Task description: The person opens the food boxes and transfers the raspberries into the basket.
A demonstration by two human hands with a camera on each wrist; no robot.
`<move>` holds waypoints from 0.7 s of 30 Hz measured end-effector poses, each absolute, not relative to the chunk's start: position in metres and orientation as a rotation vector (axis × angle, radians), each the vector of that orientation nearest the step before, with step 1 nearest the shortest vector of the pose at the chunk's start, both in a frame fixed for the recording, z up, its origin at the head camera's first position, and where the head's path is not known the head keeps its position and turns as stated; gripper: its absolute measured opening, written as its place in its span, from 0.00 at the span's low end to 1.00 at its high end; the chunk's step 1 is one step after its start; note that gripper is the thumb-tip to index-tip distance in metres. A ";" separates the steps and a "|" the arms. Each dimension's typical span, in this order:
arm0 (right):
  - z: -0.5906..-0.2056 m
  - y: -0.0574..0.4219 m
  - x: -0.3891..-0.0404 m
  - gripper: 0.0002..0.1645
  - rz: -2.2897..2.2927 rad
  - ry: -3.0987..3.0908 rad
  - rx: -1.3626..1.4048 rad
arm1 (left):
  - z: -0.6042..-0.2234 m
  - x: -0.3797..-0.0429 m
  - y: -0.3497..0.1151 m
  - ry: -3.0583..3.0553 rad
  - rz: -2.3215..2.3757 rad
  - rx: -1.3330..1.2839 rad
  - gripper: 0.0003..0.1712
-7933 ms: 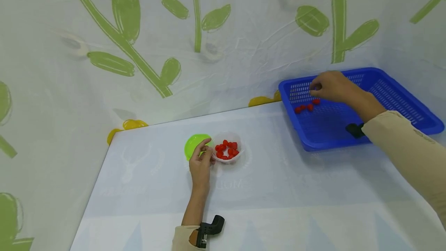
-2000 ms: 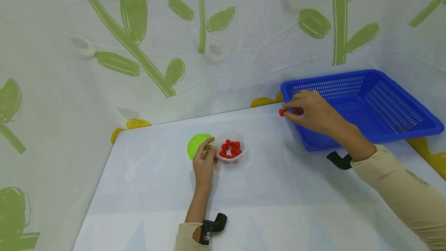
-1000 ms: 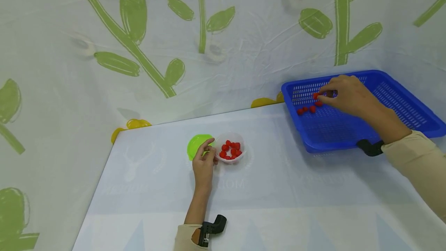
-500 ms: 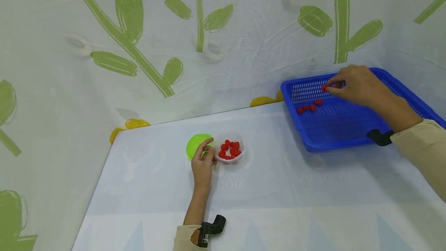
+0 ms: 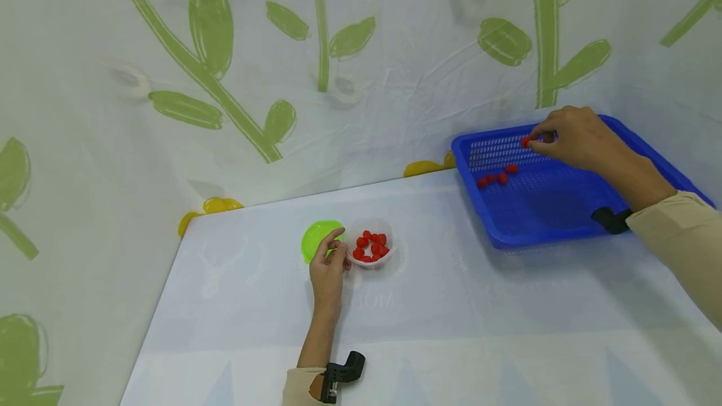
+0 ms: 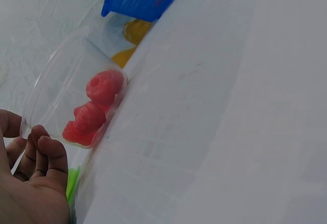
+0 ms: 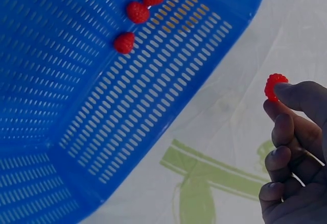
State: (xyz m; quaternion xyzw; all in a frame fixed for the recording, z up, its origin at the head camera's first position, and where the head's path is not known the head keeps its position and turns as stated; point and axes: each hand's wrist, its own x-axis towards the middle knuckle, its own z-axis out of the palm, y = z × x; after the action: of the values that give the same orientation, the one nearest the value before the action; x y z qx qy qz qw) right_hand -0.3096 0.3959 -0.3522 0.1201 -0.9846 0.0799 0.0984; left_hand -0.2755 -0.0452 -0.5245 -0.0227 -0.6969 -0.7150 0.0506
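Note:
My right hand (image 5: 581, 136) pinches a red raspberry (image 7: 276, 86) between thumb and fingertips, above the back left part of the blue basket (image 5: 555, 236). Beneath it, several more raspberries (image 5: 502, 178) lie on the basket's floor near its left end. My left hand (image 5: 327, 271) holds the rim of a small clear plastic bowl (image 6: 56, 89) on the table, thumb on one side and fingers on the other. Several raspberries (image 5: 375, 249) lie inside that bowl. Left of it is a bright green lid-like dish (image 5: 313, 238), partly hidden by my left fingers.
A white cloth covers the table (image 5: 440, 306), with a wall sheet (image 5: 406, 111) printed with green leaves and yellow flowers right behind it. The basket stands at the back right, well apart from the bowl.
Since two seconds ago, my right hand has carried the raspberry rightward and up over the basket; it has barely moved in the last half second. My left hand stays at the bowl.

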 end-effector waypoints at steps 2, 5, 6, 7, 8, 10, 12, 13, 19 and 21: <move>-0.351 0.396 -0.310 0.11 0.250 -2.929 0.343 | -0.529 -0.277 -0.045 -2.132 -2.152 -0.069 0.19; -0.351 0.395 -0.313 0.12 0.258 -2.928 0.351 | -0.532 -0.278 -0.046 -2.151 -2.113 -0.054 0.19; -0.351 0.395 -0.314 0.12 0.257 -2.925 0.359 | -0.533 -0.278 -0.047 -2.152 -2.108 -0.048 0.19; -0.351 0.394 -0.314 0.12 0.254 -2.922 0.366 | -0.533 -0.278 -0.047 -2.156 -2.101 -0.042 0.18; -0.351 0.394 -0.315 0.12 0.254 -2.925 0.365 | -0.533 -0.278 -0.047 -2.156 -2.107 -0.037 0.18; -0.352 0.394 -0.315 0.12 0.251 -2.930 0.352 | -0.534 -0.278 -0.047 -2.158 -2.126 -0.034 0.19; -0.353 0.396 -0.314 0.12 0.254 -2.947 0.333 | -0.534 -0.277 -0.047 -2.162 -2.147 -0.033 0.19; -0.353 0.397 -0.314 0.11 0.254 -2.954 0.326 | -0.534 -0.277 -0.047 -2.167 -2.152 -0.028 0.19; -0.357 0.400 -0.315 0.10 0.265 -2.970 0.346 | -0.532 -0.274 -0.046 -2.176 -2.131 -0.006 0.18; -0.358 0.401 -0.315 0.10 0.266 -2.964 0.358 | -0.532 -0.274 -0.046 -2.177 -2.120 -0.010 0.18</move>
State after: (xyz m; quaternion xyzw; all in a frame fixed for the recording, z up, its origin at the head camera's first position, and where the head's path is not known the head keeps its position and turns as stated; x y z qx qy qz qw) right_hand -0.3146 0.4007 -0.3581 0.1190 -0.9863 0.0885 0.0720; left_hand -0.2735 -0.0459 -0.5316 -0.0033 -0.7155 -0.6967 0.0512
